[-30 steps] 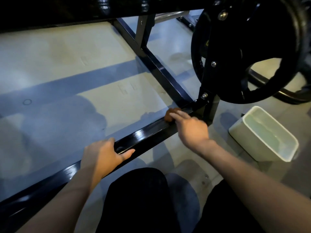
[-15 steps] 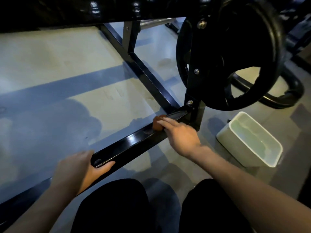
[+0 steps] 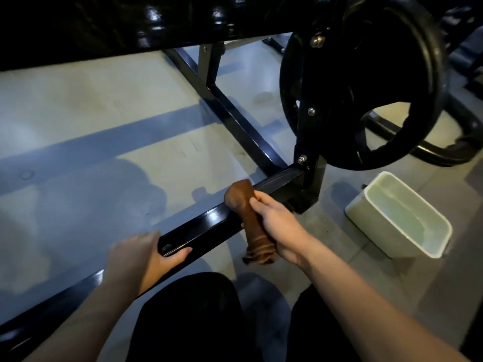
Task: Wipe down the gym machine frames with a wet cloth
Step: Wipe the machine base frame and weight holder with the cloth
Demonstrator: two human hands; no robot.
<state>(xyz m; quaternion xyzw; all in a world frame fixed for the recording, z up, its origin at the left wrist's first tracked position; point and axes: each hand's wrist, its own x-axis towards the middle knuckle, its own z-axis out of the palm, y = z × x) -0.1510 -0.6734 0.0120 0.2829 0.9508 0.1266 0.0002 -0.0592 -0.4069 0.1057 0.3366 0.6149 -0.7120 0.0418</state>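
Pale gym flooring (image 3: pixel 109 100) with a darker grey band runs under the machine, and you are crouched low so the bottom rail is within easy reach. Your left hand (image 3: pixel 141 253) grips the near stretch of the black floor bar (image 3: pixel 206 226), fingers over the far edge and thumb on the near face; that reads as a brace to steady you while the other hand works. Your right hand (image 3: pixel 281 227) has its fingers curled tight round the brown cloth (image 3: pixel 249 218), which is bunched into a long roll. The cloth's top end lies on the bar just left of the upright bracket (image 3: pixel 311 178), and its loose tail hangs below your palm on the near side, clear of the floor as far as I can tell. Held that way, the roll wraps over the bar's edge, so 1 pass can likely clean the top and the near face together.

Just above the bracket hangs 1 black weight plate (image 3: pixel 360 82), so keep your knuckles low near that corner. To the right, well apart from the bar, the white tub (image 3: pixel 397 215) holds water, set where your right hand can reach it to wet the cloth again.
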